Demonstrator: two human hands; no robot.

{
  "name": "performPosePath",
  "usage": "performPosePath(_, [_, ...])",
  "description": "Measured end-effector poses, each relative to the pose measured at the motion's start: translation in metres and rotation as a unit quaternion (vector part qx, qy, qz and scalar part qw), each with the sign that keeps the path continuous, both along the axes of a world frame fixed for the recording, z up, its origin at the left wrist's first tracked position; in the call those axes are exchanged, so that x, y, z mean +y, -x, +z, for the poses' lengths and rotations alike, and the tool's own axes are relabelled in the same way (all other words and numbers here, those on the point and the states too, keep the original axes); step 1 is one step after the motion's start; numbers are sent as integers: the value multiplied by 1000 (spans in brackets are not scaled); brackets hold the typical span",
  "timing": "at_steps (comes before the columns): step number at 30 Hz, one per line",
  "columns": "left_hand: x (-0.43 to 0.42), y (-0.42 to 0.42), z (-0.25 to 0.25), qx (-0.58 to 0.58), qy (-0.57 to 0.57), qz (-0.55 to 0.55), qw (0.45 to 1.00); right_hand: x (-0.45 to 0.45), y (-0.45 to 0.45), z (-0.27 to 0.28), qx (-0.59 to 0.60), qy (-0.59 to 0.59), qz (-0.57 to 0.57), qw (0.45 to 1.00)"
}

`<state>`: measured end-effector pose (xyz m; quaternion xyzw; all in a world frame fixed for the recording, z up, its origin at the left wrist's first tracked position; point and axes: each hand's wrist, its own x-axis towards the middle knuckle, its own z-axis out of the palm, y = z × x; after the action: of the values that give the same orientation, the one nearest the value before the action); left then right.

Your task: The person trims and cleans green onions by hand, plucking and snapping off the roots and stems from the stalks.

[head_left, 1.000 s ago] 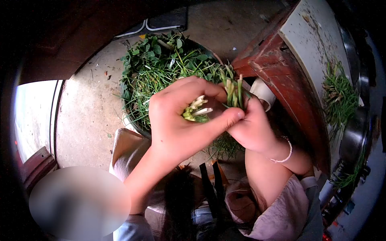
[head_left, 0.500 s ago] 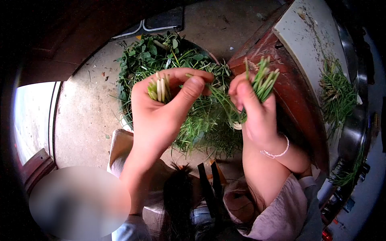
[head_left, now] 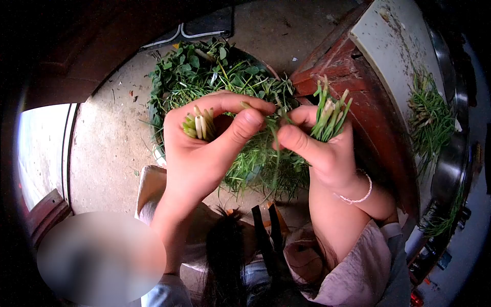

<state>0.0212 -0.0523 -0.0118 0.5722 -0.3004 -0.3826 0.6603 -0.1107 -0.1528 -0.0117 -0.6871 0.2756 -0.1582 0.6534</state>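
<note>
Green strand (head_left: pixel 276 166) lies in the gap between the two hands, above the heap of greens (head_left: pixel 176 84). Long axis: a short run from left to right, fingertip to fingertip, then a blurred length hanging down toward the person's lap. Neither hand is nearer; both appear to meet it, the left hand (head_left: pixel 189 153) at a stubby end, the right hand (head_left: pixel 331 153) just beyond. Left thumb and forefinger almost closed, with that end showing between them; the other fingers curl around a pale-ended bundle (head_left: pixel 199 125), its butts facing up. Right thumb and fingertips close in at the strand (how firmly, cannot tell; blur and overlap hide the contact), while a greener bundle (head_left: pixel 330 117) stands upright in the same hand, gripped behind the thumb. Fingertips nearly touching across the gap; bundles well apart. Farther out, right side: red wooden frame (head_left: pixel 340 79), then a pale board (head_left: pixel 386 38) bearing more greens (head_left: pixel 432 115).
</note>
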Motion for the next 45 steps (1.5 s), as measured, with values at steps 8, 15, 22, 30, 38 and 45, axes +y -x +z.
performPosePath(8, [-2,-4,-4,-109,8,-48,993,3,-3,8,-13,-55,0,998])
performPosePath(15, [-3,-7,-7,-200,2,28,979,2,-1,8,5,-74,-8,997])
performPosePath(22, [-5,-10,-6,-210,-27,59,976,2,-2,9,12,-91,-13,996])
performPosePath(30, [-1,-41,-10,-177,-83,241,951,2,4,16,36,-84,-29,995])
performPosePath(38, [-2,7,3,-12,-23,26,999,-2,5,7,-23,38,-50,998])
performPosePath(45, [-3,11,-1,-1,-69,9,998,7,1,2,-70,-27,-85,994])
